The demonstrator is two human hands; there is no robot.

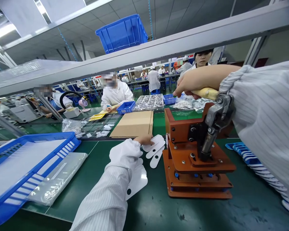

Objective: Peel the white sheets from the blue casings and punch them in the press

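My right hand [197,81] is wrapped round the yellow handle [207,93] of an orange hand press [195,157] standing on the green bench. My left hand [144,140], mostly hidden behind its white sleeve cuff, rests on a fan of white flat oblong parts [156,148] just left of the press; its fingers are closed on them. Another white sheet piece with a hole [137,183] lies under my left forearm.
A blue basket [26,166] with white sheets sits at the left, a clear plastic bag [60,176] beside it. A cardboard sheet [133,124] lies behind. Blue-and-white strips [248,158] lie right of the press. Other workers in white sit across the line. A blue bin [122,33] stands on the overhead shelf.
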